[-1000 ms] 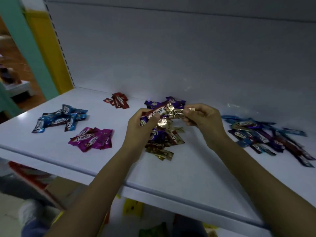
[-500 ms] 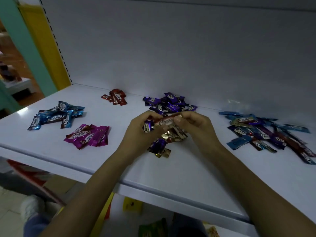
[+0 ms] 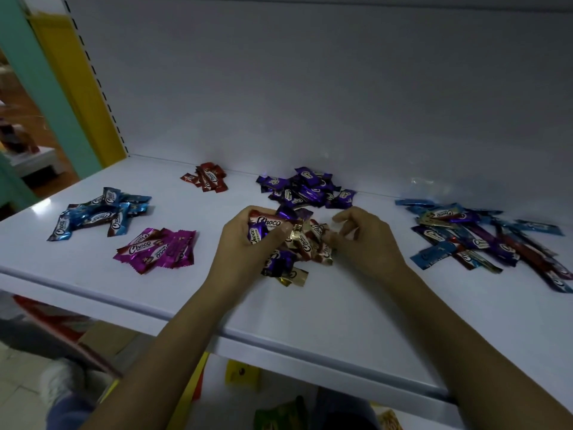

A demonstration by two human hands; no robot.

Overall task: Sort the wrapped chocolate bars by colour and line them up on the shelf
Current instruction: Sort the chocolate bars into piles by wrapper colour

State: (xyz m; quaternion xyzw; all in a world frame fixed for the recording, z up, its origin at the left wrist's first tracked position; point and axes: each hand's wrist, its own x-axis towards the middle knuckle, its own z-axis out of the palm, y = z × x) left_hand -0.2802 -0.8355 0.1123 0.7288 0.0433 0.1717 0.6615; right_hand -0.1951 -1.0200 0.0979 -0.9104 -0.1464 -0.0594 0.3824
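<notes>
On the white shelf (image 3: 325, 308) lie sorted heaps of wrapped bars: blue (image 3: 96, 215), magenta (image 3: 158, 249), red (image 3: 207, 181) and purple (image 3: 305, 189). In the middle sits a small mixed pile of purple and gold bars (image 3: 290, 265). My left hand (image 3: 242, 246) grips a bunch from it, with a red Choco bar (image 3: 268, 220) on top and a purple one beneath. My right hand (image 3: 369, 240) has curled fingers whose tips pinch a gold-wrapped bar (image 3: 324, 243) at the pile's right side. Both hands hover just above the shelf.
An unsorted heap of blue, purple, red and gold bars (image 3: 483, 240) spreads at the right. The grey back panel (image 3: 310, 88) rises behind the heaps; a yellow upright (image 3: 77, 82) bounds the left. Packets show on the lower level (image 3: 279, 414).
Both hands have come down from in front of the purple heap to the middle pile. The bar stretched between them is now bunched in my left hand, and my right hand has drawn apart.
</notes>
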